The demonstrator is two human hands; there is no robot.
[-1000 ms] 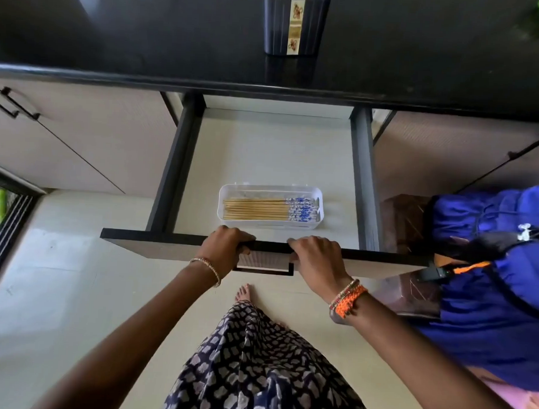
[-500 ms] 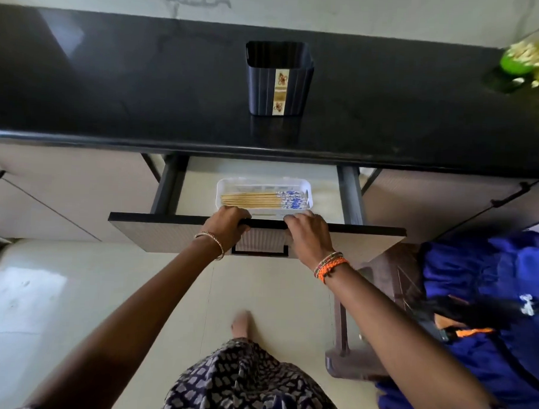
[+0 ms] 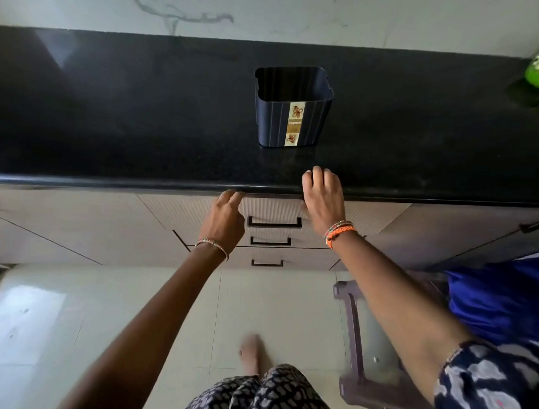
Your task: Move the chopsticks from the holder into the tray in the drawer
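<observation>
Since half a second earlier the drawer (image 3: 274, 212) had closed; both hands, left hand (image 3: 227, 216) and right hand (image 3: 322, 196), hovered relaxed, holding nothing, below the empty holder (image 3: 292, 108).

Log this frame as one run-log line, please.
drawer: shut | holder: empty, on counter | left hand: open, at drawer front | right hand: open, over counter edge

Bare black counter (image 3: 142, 112) around the lone holder (image 3: 292, 112).

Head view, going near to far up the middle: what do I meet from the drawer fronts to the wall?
Three stacked beige drawer fronts with black handles → black stone countertop edge → empty dark blue ribbed plastic holder → white marbled wall.
</observation>
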